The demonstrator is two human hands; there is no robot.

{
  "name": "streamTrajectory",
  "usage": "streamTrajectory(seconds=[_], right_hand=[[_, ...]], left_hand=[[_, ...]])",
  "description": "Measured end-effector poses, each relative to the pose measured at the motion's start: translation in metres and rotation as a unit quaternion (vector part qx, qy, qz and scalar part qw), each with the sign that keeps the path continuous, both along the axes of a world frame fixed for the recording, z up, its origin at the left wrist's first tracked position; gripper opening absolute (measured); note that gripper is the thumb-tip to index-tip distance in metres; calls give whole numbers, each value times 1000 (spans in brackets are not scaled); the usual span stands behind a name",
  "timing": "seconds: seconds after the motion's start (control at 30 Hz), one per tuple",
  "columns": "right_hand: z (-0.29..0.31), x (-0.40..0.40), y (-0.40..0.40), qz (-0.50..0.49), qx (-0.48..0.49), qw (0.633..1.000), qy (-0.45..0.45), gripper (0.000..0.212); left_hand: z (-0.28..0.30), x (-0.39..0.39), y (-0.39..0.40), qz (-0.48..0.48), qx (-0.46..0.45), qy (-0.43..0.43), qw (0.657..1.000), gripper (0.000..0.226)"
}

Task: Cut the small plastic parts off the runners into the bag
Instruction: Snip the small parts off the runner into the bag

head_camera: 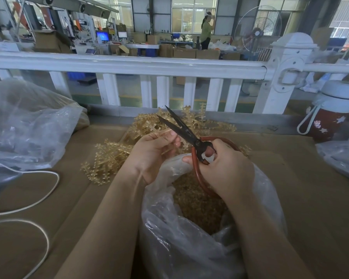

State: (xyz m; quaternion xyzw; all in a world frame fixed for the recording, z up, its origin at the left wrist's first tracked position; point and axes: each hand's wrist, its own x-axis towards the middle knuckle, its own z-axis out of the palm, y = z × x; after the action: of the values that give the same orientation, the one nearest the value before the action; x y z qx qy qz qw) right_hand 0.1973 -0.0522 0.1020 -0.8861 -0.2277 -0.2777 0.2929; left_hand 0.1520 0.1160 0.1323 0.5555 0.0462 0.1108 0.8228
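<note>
My left hand (152, 156) pinches a thin amber plastic runner (163, 133) between thumb and fingers, above the mouth of a clear plastic bag (181, 244). My right hand (226, 168) grips the red-brown handles of black scissors (181, 127), whose blades stand apart and point up and left, just beyond the runner. The bag holds a heap of small amber cut parts (197, 200). A pile of amber runners with parts attached (117, 156) lies on the brown table behind and left of my hands.
A large crumpled clear bag (26, 125) sits at the left. White cord (38, 198) loops across the table's left. A red and white bottle (332, 115) stands at the far right beside another plastic bag (340, 156). A white railing (129, 65) borders the table's far edge.
</note>
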Motion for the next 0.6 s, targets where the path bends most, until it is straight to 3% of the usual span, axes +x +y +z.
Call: streamTrajectory(seconds=[0.3, 0.5, 0.6], right_hand=[[-3, 4, 0, -2, -20, 1000, 16, 59], [-3, 4, 1, 8, 17, 1000, -2, 61], [-8, 7, 2, 26, 43, 998, 41, 53]], left_hand=[[0, -2, 0, -2, 15, -3, 1000, 16], [-2, 1, 1, 4, 9, 3, 1000, 9], [-4, 3, 0, 12, 35, 19, 999, 5]])
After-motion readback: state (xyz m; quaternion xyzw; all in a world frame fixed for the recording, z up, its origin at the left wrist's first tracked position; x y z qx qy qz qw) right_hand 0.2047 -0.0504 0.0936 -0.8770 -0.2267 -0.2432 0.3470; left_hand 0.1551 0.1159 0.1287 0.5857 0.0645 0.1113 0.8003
